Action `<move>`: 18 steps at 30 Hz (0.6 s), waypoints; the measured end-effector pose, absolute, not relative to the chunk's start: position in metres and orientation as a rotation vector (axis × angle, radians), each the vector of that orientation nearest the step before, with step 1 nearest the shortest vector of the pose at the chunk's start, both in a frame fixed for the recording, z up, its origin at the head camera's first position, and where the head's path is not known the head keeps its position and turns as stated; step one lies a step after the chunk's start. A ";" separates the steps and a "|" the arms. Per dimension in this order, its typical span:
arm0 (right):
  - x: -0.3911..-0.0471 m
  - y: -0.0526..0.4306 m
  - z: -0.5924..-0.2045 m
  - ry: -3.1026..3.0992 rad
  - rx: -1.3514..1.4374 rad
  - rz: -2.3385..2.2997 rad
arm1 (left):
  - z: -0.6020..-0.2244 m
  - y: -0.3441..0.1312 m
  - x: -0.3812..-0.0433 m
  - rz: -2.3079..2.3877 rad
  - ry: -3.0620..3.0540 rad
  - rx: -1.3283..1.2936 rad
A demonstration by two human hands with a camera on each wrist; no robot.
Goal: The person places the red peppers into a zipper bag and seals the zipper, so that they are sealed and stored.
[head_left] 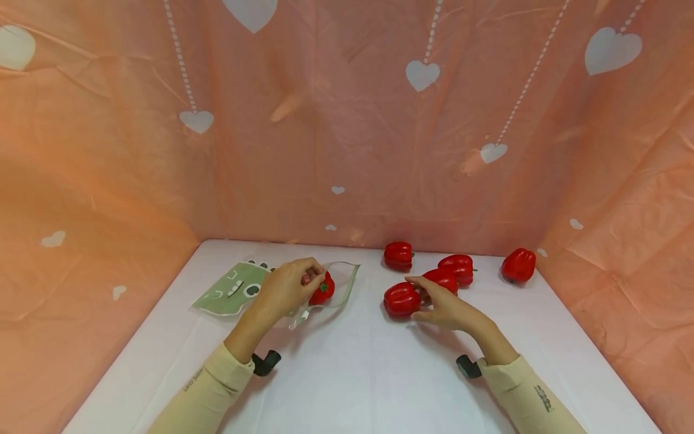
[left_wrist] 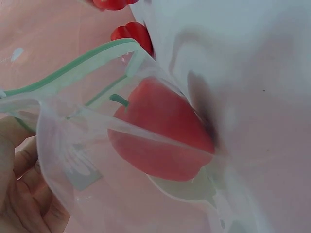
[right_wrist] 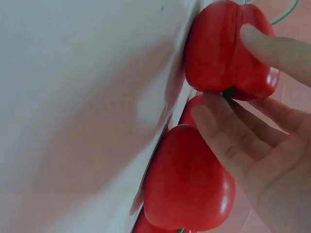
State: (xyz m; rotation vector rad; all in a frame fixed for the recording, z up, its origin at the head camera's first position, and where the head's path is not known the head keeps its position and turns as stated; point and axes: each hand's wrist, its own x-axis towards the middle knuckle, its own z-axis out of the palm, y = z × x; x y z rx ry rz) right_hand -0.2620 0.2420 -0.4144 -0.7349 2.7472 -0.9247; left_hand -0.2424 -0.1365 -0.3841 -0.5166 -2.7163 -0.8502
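My left hand point(head_left: 287, 284) grips the rim of a clear zip bag point(left_wrist: 53, 145), which has a green cartoon-face panel and a green-edged mouth. Inside the bag a red bell pepper point(left_wrist: 158, 128) lies on its side, seen through the plastic in the left wrist view. The bag's mouth gapes to the right. On the other side, my right hand point(head_left: 449, 308) holds another red bell pepper point(right_wrist: 218, 48) by its stem end. In the right wrist view the thumb lies along one side of it, and the fingers reach around the stem end. Part of the pepper is hidden behind them.
Just behind my right hand are two more bell peppers, the nearer point(head_left: 441, 278) partly covered by it and the farther point(head_left: 456, 268) beyond. Another pepper point(head_left: 398, 256) sits near the table's back edge, and one point(head_left: 518, 266) at the far right corner. Orange heart-print cloth point(head_left: 368, 150) walls the table.
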 end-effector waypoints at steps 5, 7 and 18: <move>-0.265 0.246 -0.419 2.766 -0.760 -0.920 | -0.386 -0.134 -0.243 -0.851 -2.726 -0.523; -0.265 0.244 -0.418 2.771 -0.726 -0.914 | -0.386 -0.133 -0.243 -0.849 -2.732 -0.518; -0.261 0.232 -0.416 2.801 -0.664 -0.973 | -0.386 -0.136 -0.244 -0.841 -2.722 -0.529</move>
